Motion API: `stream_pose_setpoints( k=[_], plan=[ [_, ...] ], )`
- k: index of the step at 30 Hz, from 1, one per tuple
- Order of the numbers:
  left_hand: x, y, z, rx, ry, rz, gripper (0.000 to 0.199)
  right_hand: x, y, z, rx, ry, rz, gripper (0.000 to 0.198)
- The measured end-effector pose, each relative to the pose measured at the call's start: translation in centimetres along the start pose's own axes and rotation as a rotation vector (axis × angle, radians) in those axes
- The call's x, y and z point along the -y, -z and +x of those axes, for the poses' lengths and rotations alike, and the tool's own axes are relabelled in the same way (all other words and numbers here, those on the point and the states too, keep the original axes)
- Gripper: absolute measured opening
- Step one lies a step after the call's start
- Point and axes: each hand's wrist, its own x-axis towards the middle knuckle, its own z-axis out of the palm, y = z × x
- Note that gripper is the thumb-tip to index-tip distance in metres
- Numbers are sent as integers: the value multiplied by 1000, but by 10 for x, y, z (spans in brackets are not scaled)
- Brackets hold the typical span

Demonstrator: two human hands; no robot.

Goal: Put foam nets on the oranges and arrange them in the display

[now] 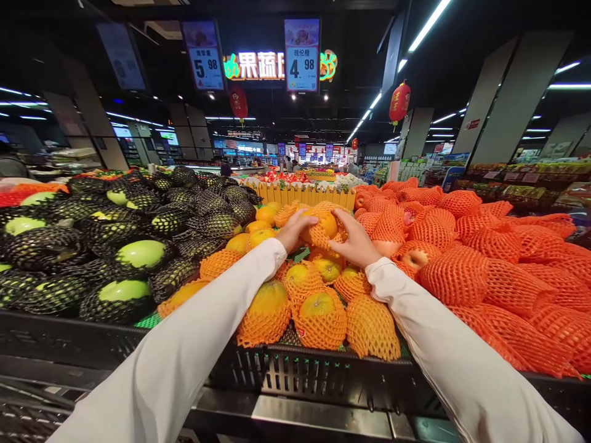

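Both my hands are around one orange (pixel 325 224) in an orange foam net, over the middle of the orange pile. My left hand (pixel 295 230) grips its left side, fingers curled round it. On the right side, my right hand (pixel 356 239) holds the fruit and its net between thumb and fingers. Below my hands lie several netted oranges (pixel 319 311) along the front of the black crate (pixel 295 369). Bare oranges (pixel 261 237) without nets sit to the left of my left hand.
Green apples (pixel 141 253) in black foam nets fill the left side. Fruit in red foam nets (pixel 455 274) is heaped on the right. A low yellow picket fence (pixel 305 195) stands behind the oranges. Price signs (pixel 302 55) and red lanterns (pixel 399 101) hang overhead.
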Motion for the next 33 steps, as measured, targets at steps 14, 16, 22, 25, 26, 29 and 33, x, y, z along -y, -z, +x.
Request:
stream_pose_setpoints(
  k=[14,16,22,25,26,29,33],
  plan=[
    [9,5,8,175,-242,-127,36,9,7,1,50,-182,482,73],
    [10,7,8,193,-226,-82,38,3,6,1,64,-225,613,74],
    [15,15,18,136,-274,-91,39,-4,-5,4,-82,-434,983,68],
    [13,15,20,105,-248,-80,37,-1,-4,2,-172,-417,864,60],
    [12,14,20,79,-227,-70,36,2,-2,1,-203,-381,751,52],
    [8,11,19,-49,-188,-74,29,10,5,-2,-285,-212,295,23],
    [2,9,16,-136,-166,-128,21,17,11,-3,-426,-126,116,20]
  ],
)
